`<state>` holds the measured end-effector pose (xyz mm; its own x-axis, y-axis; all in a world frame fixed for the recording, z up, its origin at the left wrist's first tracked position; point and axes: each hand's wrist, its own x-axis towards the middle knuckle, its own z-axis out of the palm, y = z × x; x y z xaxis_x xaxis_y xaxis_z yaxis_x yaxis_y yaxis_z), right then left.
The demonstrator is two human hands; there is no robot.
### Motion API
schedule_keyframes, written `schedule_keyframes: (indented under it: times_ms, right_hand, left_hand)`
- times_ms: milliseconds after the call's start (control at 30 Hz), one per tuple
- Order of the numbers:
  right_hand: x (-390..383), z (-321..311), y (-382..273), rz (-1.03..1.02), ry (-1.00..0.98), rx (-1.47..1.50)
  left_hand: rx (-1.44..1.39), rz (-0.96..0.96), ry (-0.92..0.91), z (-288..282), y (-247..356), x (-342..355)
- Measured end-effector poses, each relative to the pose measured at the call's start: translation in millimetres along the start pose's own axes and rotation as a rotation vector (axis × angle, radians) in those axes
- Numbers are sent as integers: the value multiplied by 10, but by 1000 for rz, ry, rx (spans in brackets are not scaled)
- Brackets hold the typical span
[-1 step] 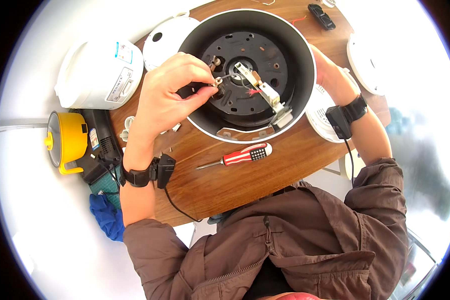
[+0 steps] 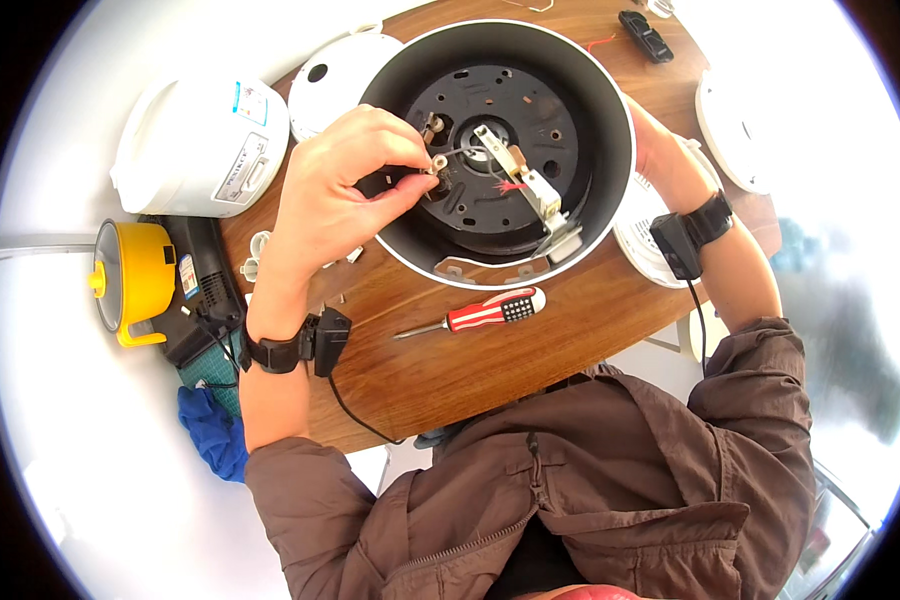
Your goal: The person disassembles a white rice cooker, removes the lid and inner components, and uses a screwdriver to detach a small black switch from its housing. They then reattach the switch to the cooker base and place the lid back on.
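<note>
The dark round metal shell of a rice cooker (image 2: 602, 100), seen from its open underside, stands tilted over the table. Inside are a black base plate (image 2: 515, 95) with holes, a pale metal bracket (image 2: 538, 190) and thin grey and red wires. My left hand (image 2: 355, 170) reaches over the shell's left rim. Its thumb and forefinger pinch a small metal terminal (image 2: 438, 163), apparently with a wire end; the fingertips partly cover it. My right hand (image 2: 652, 140) is against the outside of the shell on the right, its fingers hidden behind the wall.
A red-and-white screwdriver (image 2: 490, 311) lies in front of the shell. White cooker body (image 2: 185, 150), yellow pot (image 2: 140, 280) and blue cloth (image 2: 212, 430) are left. White covers (image 2: 330, 80) lie behind and right; a black part (image 2: 646, 36) sits at the far right.
</note>
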<state>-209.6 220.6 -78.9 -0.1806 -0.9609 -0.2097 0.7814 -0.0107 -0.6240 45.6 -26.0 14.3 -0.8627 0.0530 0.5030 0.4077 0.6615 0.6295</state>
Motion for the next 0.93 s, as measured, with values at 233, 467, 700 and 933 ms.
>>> schedule_keyframes:
  times_ms: [233, 467, 700, 933]
  right_hand:
    - [170, 247, 117, -46, 269, -108]
    - [171, 67, 193, -77, -88, 187]
    - [129, 622, 184, -92, 88, 231]
    - [164, 69, 283, -113, -98, 401]
  left_hand:
    - [-6, 18, 65, -46, -59, -134]
    - [26, 85, 23, -18, -31, -206]
    - [98, 143, 79, -20, -84, -337]
    - [115, 269, 116, -19, -79, -413]
